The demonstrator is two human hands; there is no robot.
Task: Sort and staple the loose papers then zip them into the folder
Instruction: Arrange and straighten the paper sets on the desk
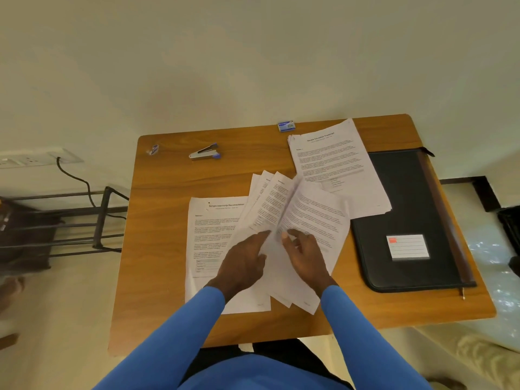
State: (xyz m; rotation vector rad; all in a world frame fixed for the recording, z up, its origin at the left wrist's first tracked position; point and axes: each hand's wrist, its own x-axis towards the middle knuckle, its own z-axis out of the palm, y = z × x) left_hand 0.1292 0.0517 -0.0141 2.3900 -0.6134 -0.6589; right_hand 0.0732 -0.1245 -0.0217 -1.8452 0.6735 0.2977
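Currently both hands are working just left of the folder. The left hand is pinching the fanned loose papers from one side; the right hand is gripping them, thumb on top. The sheets are bowing and splaying: light, limp, sliding over each other. Judging that a firm pinch at a squared corner is holding best. A titled sheet is lying further left of the folder, a stack is overlapping its far corner, and the stapler is sitting well left, beyond.
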